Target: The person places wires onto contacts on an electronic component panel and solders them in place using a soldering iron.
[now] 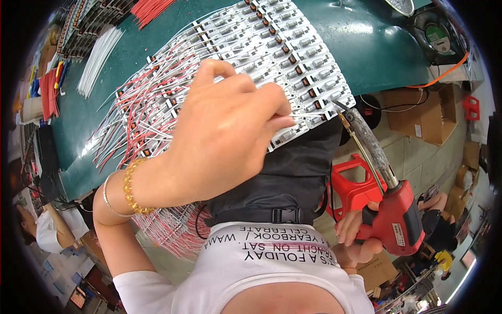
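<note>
My left hand [222,123] reaches over a panel of small white circuit boards [251,39], its thumb and fingertips closed on a thin white wire [308,114]. The wire's free end points at the panel's right edge. My right hand [355,235] grips a red soldering gun [405,220] by its handle, right of my body. The gun's iron tip [340,106] and the thin brass solder feed tube [361,144] meet near the wire's end; whether the tip touches the pad I cannot tell. Red and white wires [144,123] trail from the panel's left part, partly behind my left hand.
The panel lies on a green tabletop [366,47]. Bundles of white wires [101,60] and red wires [149,10] lie at the far left. A small fan [436,39] stands far right. Below are a red stool [350,183] and a cardboard box [426,115]. Other people sit nearby.
</note>
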### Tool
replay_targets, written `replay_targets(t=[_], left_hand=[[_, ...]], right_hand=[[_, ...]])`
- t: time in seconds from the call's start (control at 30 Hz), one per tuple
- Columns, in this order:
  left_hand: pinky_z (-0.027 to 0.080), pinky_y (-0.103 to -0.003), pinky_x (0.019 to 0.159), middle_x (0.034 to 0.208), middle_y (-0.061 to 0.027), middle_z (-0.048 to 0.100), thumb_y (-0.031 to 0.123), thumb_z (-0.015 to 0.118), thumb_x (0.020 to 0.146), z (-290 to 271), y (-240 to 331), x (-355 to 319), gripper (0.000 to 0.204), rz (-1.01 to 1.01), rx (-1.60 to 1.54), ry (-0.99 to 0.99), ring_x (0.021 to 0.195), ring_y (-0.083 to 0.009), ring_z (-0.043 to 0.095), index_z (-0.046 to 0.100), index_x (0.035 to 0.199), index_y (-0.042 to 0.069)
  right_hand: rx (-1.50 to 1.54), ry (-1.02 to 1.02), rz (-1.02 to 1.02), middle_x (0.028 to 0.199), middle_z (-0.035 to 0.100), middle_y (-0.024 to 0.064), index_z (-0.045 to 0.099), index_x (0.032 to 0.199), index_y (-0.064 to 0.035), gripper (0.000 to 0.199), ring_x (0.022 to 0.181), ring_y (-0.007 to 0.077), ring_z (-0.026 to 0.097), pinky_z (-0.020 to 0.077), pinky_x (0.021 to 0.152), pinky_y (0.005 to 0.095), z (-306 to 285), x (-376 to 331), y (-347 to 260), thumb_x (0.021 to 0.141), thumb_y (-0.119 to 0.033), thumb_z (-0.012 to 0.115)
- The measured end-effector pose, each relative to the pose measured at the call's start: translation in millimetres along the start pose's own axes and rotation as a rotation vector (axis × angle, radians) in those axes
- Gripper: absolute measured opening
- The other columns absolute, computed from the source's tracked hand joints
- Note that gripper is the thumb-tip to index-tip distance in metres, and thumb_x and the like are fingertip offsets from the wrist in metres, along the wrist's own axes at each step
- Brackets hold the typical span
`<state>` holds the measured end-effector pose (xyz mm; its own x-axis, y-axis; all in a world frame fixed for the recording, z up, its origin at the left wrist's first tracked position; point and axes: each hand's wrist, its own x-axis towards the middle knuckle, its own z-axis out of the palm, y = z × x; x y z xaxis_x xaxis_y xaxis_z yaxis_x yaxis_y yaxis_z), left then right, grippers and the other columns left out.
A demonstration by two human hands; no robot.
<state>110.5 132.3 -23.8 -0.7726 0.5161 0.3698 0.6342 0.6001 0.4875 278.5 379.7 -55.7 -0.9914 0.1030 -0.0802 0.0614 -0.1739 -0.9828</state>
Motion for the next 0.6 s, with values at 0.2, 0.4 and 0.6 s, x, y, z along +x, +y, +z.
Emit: replay_targets(t=[0.2, 0.4, 0.6], left_hand=[[0.032, -0.033, 0.073, 0.061, -0.0006, 0.052, 0.002, 0.070, 0.073, 25.2, 2.3, -3.4, 0.012, -0.095, -0.135, -0.041, 0.064, -0.0182, 0.046, 0.059, 0.071, 0.007], [0.032, -0.033, 0.073, 0.061, -0.0004, 0.051, 0.004, 0.069, 0.074, 30.2, 3.6, -6.6, 0.013, -0.103, -0.110, -0.041, 0.063, -0.0176, 0.045, 0.058, 0.069, 0.007], [0.033, -0.033, 0.075, 0.063, -0.0016, 0.051, 0.004, 0.069, 0.074, 23.2, -0.4, -5.1, 0.012, -0.116, -0.158, -0.127, 0.063, -0.0188, 0.045, 0.058, 0.068, 0.007]], right_hand=[[0.115, -0.102, -0.091, 0.050, 0.047, 0.0009, 0.031, 0.127, 0.0073, 0.083, 0.043, 0.0141, 0.048, 0.0433, 0.043, 0.0266, -9.1, -5.9, 4.3, 0.083, -0.060, 0.051], [0.092, -0.084, -0.077, 0.050, 0.047, 0.0008, 0.031, 0.128, 0.0070, 0.084, 0.043, 0.0141, 0.048, 0.0431, 0.044, 0.0267, -8.0, -9.9, 2.8, 0.082, -0.061, 0.052], [0.071, -0.071, -0.067, 0.051, 0.047, 0.0006, 0.032, 0.128, 0.0067, 0.085, 0.044, 0.0141, 0.047, 0.0428, 0.044, 0.0268, -4.2, -9.1, 0.9, 0.081, -0.062, 0.053]])
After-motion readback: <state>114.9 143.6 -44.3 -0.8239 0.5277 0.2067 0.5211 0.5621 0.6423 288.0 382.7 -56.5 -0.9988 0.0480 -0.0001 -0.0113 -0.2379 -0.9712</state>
